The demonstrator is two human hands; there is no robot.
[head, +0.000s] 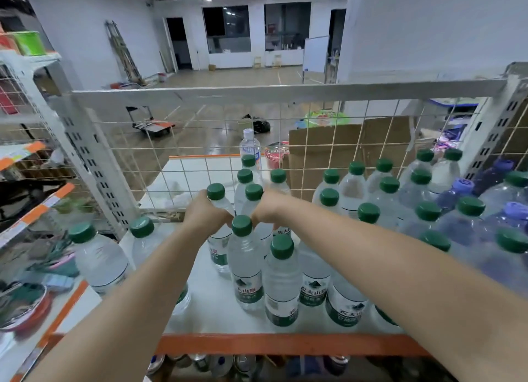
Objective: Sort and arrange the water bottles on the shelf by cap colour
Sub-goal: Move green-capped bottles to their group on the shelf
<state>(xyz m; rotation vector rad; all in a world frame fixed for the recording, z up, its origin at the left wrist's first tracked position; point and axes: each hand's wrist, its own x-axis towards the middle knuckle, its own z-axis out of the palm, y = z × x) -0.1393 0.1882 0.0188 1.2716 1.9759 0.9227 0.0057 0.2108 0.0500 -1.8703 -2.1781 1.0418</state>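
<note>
Several clear water bottles with green caps stand on the white shelf (pixel 211 304). My left hand (pixel 204 214) is wrapped around the neck of one green-capped bottle (pixel 216 191). Beside it, my right hand (pixel 270 207) grips the neck of another green-capped bottle (pixel 254 192). A third green-capped bottle (pixel 242 225) stands just in front, between my two hands. Two more green-capped bottles (pixel 83 233) stand apart at the shelf's left end. Purple-capped bottles (pixel 463 186) cluster at the far right, mixed among green-capped ones.
A white wire-mesh back panel (pixel 285 130) closes the rear of the shelf. The shelf's orange front edge (pixel 285 343) runs below my arms. One white-capped bottle (pixel 249 141) and a cardboard box (pixel 343 147) sit behind the mesh. Another shelving unit (pixel 25 181) stands to the left.
</note>
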